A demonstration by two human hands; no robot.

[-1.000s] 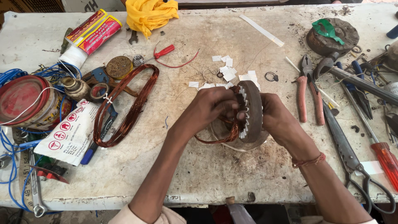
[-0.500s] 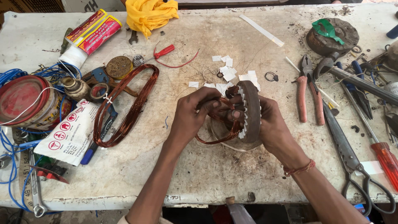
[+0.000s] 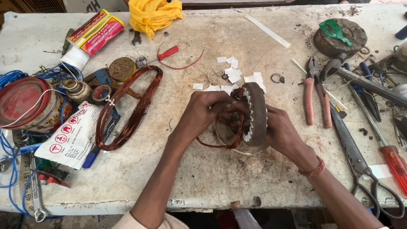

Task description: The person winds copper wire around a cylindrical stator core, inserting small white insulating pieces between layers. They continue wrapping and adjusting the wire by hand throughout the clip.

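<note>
Your left hand (image 3: 207,111) has its fingers curled together and pinched on the copper winding (image 3: 231,135) where it meets the white-toothed face of the motor stator (image 3: 256,113), while your right hand (image 3: 282,132) cups the stator from behind, fingers closed around its rim, holding it on edge just above the middle of the workbench (image 3: 212,174). White paper scraps (image 3: 231,74) lie just beyond it, a large loose coil of copper wire (image 3: 127,108) sits to the left, and red-handled pliers (image 3: 316,91) lie to the right.
</note>
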